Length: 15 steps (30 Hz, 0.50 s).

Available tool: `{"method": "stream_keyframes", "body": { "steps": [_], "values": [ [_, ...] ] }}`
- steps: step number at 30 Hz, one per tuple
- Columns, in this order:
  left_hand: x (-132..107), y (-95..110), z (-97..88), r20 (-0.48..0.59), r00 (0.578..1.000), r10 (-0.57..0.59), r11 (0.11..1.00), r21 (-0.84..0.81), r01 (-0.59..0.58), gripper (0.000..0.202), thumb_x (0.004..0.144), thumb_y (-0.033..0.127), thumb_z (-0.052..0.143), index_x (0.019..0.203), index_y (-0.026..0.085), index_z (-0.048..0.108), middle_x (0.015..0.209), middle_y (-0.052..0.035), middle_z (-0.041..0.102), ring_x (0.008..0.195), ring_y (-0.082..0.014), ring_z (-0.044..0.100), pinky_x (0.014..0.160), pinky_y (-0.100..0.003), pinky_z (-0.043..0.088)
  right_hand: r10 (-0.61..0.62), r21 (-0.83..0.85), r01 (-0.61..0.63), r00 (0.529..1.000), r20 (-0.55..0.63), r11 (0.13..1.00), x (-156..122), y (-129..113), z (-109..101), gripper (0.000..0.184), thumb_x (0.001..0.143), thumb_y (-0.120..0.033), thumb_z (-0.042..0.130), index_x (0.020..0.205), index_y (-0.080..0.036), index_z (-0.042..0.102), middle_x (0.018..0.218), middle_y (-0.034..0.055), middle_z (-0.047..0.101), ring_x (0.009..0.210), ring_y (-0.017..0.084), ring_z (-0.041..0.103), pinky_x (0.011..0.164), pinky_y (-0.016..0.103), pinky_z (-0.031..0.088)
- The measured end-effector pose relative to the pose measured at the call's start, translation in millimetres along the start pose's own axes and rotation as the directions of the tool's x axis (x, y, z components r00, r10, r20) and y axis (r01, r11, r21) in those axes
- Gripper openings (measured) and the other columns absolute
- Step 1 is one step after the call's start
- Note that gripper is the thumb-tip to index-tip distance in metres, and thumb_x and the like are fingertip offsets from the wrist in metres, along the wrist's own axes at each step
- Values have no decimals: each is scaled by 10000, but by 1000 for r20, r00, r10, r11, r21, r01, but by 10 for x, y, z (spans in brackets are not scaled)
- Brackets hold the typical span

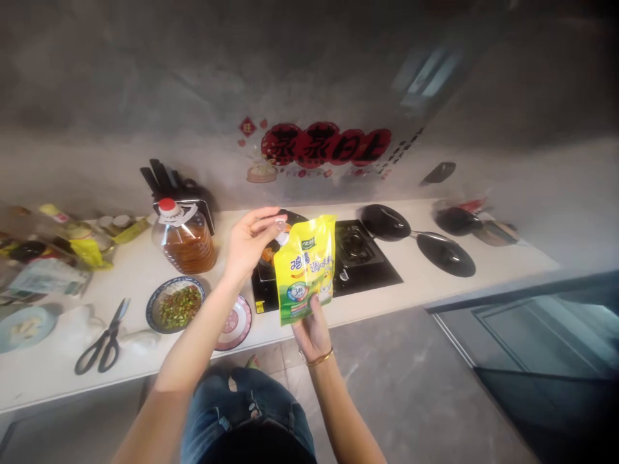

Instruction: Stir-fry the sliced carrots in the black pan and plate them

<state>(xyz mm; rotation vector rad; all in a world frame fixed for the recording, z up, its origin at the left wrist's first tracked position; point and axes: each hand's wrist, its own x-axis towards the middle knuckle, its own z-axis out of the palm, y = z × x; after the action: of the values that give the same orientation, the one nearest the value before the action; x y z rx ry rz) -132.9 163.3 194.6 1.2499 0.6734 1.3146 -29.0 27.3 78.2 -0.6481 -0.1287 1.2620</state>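
Note:
A yellow and green seasoning pouch [304, 274] is held up in front of the stove, its corner spout pointing to the upper left. My right hand [313, 332] grips the pouch from below, thumb on its front and fingers behind. At the spout, the fingers of my left hand [254, 238] are pinched around the small clear cap [281, 225]. Whether the cap is loose from the spout I cannot tell. Behind the pouch, the black gas stove [377, 274] is partly covered, along with a pan of orange-brown food [267, 254].
Left of the stove stand an oil jug [186, 248], a bowl of chopped peppers [176, 306], a pink-rimmed plate [238, 325] and black scissors [104, 345]. Rightwards lie a black lid [385, 222] and a dark pan [445, 253]. A knife block [178, 187] stands against the wall.

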Motion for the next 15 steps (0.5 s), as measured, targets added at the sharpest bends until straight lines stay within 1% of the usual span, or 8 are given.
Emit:
{"method": "stream_keyframes", "body": {
  "steps": [2,3,7,10,12,14,15],
  "values": [
    [-48,80,-124,13,1000,1,999,49,-2,234,722,284,751,918,165,702,880,-58,753,816,-165,711,756,-301,581,12,8,-12,1000,-11,1000,-52,135,32,435,729,-375,785,1143,-285,684,1260,11,655,1233,198,555,1105,417,402],
    [-73,118,-212,2,1000,2,997,73,-2,224,717,290,756,897,163,711,858,-57,754,793,-161,709,730,-291,581,25,12,-24,1000,-13,1000,-64,196,49,442,723,-373,791,1144,-288,685,1267,13,650,1245,203,545,1109,429,395],
    [-181,261,-627,-101,995,20,989,146,-5,232,699,318,772,863,158,732,826,-62,757,719,-148,697,648,-265,577,94,21,-94,996,-2,995,-61,448,175,460,698,-388,806,1131,-281,692,1271,23,648,1263,216,528,1119,449,377],
    [-279,361,-944,-124,992,4,979,205,22,238,678,288,787,868,154,738,853,-65,761,756,-156,706,705,-283,588,135,0,-135,991,13,991,-52,679,323,492,693,-404,803,1149,-267,681,1276,38,644,1259,228,532,1116,463,376],
    [-346,429,-1172,-122,993,-11,969,244,41,261,681,253,781,918,154,734,884,-66,761,802,-167,712,760,-308,591,150,-20,-149,988,28,989,-56,855,409,518,698,-399,799,1180,-271,662,1281,40,640,1257,230,535,1111,469,380],
    [-411,507,-1426,-80,997,-24,959,279,46,334,707,228,758,1032,164,711,937,-69,757,844,-179,714,785,-336,593,161,-41,-159,986,41,986,-65,1055,466,535,711,-377,792,1214,-283,637,1287,38,636,1250,229,543,1099,479,393],
    [-443,551,-1561,-39,999,-24,955,294,35,383,726,219,740,1103,176,687,965,-70,754,874,-186,712,798,-350,592,173,-55,-171,984,49,984,-70,1168,484,532,721,-368,785,1224,-288,629,1283,39,638,1242,231,550,1087,489,405]
  ]
}}
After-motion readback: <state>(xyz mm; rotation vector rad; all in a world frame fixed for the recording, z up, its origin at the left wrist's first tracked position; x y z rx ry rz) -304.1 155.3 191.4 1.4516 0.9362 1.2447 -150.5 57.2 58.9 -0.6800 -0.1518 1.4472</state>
